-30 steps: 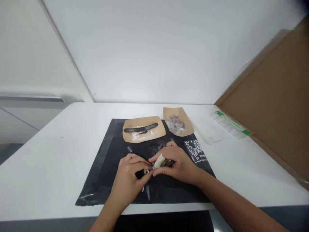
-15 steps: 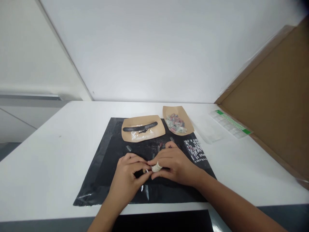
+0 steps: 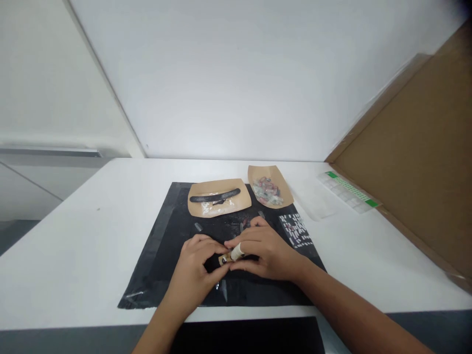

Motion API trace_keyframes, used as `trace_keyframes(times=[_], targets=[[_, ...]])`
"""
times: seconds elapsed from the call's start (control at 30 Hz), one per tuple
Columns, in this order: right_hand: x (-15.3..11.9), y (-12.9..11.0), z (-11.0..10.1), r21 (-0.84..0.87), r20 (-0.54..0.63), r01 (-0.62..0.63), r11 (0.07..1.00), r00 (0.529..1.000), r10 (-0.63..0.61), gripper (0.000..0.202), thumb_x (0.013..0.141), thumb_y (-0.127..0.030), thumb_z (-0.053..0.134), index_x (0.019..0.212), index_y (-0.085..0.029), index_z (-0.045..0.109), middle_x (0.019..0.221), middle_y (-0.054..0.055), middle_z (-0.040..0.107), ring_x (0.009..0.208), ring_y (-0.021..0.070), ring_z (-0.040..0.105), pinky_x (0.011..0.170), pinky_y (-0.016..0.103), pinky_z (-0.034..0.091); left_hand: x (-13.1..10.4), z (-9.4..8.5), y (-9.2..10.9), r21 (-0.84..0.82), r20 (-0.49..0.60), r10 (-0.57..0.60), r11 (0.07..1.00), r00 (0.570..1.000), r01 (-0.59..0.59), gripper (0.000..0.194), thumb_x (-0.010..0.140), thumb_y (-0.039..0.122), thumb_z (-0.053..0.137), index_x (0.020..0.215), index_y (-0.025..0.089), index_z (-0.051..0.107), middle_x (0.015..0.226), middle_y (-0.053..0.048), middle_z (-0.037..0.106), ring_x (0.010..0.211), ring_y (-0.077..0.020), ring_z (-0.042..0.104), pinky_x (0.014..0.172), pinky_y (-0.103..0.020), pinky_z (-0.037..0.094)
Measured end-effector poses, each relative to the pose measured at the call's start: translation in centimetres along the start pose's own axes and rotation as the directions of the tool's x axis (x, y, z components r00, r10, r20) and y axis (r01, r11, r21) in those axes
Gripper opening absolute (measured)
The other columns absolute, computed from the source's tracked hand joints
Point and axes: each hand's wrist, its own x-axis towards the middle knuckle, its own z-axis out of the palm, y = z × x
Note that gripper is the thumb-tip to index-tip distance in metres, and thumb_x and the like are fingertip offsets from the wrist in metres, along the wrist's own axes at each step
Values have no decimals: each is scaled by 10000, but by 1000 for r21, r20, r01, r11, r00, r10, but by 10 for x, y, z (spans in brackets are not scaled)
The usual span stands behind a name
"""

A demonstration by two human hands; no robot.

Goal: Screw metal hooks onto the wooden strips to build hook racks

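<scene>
My left hand point(image 3: 199, 259) and my right hand point(image 3: 263, 250) meet above a black mat point(image 3: 155, 268). Between their fingertips is a small brown piece point(image 3: 223, 258) with a dark spot, pinched by my left thumb and fingers. A pale, whitish cylindrical thing point(image 3: 237, 252) sits at my right fingers; whether it is held or wrapped round a finger cannot be made out. My right thumb and index fingertip touch the brown piece's right side. Small clear nail-shaped pieces point(image 3: 198, 227) lie on the mat around my hands.
Behind my hands, a cardboard tray point(image 3: 245, 197) holds a black curved file point(image 3: 215, 196) and white bits. Another tray point(image 3: 282, 184) holds clear and reddish pieces. A sheet of white stickers point(image 3: 296, 230) lies right, a green-marked clear case point(image 3: 348, 191) beyond, beside a cardboard panel point(image 3: 416, 147).
The brown piece between my fingertips shows more of its surface, and the pale cylinder is tilted more upright. My hands stay close together; the camera view has shifted slightly.
</scene>
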Motion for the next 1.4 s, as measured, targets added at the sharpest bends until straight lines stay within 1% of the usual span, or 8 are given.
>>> trace_keyframes(times=[0.13, 0.27, 0.4, 0.53, 0.77, 0.97, 1.13, 1.4], targets=[[1, -1, 0, 0, -39, -6, 1000, 999, 6, 192, 951, -375, 818, 991, -227, 702, 1195, 42, 823, 983, 187, 791, 907, 378, 368, -1, -2, -2, 8, 2, 40, 999, 999, -40, 230, 875, 276, 854, 1072, 287, 737, 1068, -22, 781, 1041, -266, 658, 944, -449, 487], [1, -2, -2, 33, -12, -28, 999, 1000, 29, 117, 969, -301, 799, 975, -222, 713, 1228, 48, 808, 1013, 176, 780, 885, 369, 363, -3, -7, -2, -16, 20, 52, 999, 998, -51, 277, 907, 310, 824, 1154, 293, 702, 1129, -41, 756, 1091, -268, 640, 968, -452, 506], [2, -1, -4, 56, 18, -45, 997, 999, 44, 125, 975, -325, 792, 970, -219, 726, 1132, 40, 825, 938, 165, 773, 880, 371, 358, -5, -19, 1, -28, 52, 45, 999, 998, -44, 346, 905, 323, 822, 1218, 300, 676, 1199, -53, 729, 1158, -272, 619, 1000, -449, 527], [2, 0, -5, 52, 49, -54, 997, 997, 52, 119, 970, -328, 796, 958, -226, 736, 1168, 33, 813, 975, 171, 762, 904, 378, 345, -5, -36, 1, -18, 10, 29, 999, 1000, -29, 405, 900, 369, 825, 1264, 300, 661, 1236, -67, 713, 1188, -278, 624, 1020, -453, 544], [3, 0, -8, 87, 92, -72, 994, 994, 64, 183, 951, -328, 816, 882, -206, 698, 1115, 23, 820, 957, 165, 761, 921, 381, 337, 10, -63, -20, 136, -84, -39, 989, 996, 51, 221, 1064, 411, 582, 1199, 286, 703, 1197, -51, 726, 1134, -253, 649, 1013, -459, 530], [5, -3, -12, 34, 142, -119, 992, 983, 113, 192, 963, -383, 792, 964, -218, 696, 1087, 47, 825, 956, 194, 754, 908, 382, 344, 13, -53, -39, 325, -52, -28, 945, 998, 43, 275, 1080, 378, 516, 1178, 231, 727, 1166, -78, 716, 1096, -268, 650, 1013, -468, 529], [5, -4, -13, 41, 111, -120, 992, 987, 114, 186, 945, -346, 815, 1002, -231, 681, 1099, 16, 832, 921, 177, 763, 889, 374, 332, 10, -40, -37, 400, -91, -30, 914, 995, 64, 273, 1048, 400, 580, 1182, 216, 730, 1125, -83, 694, 1055, -271, 648, 986, -452, 546], [5, -3, -14, 23, 129, -116, 993, 985, 112, 189, 935, -355, 822, 1009, -238, 694, 1111, 23, 833, 937, 192, 761, 890, 384, 324, 13, -40, -36, 417, -120, -11, 907, 993, 61, 187, 1032, 345, 619, 1118, 239, 748, 1103, -59, 708, 1028, -257, 647, 954, -427, 552]])
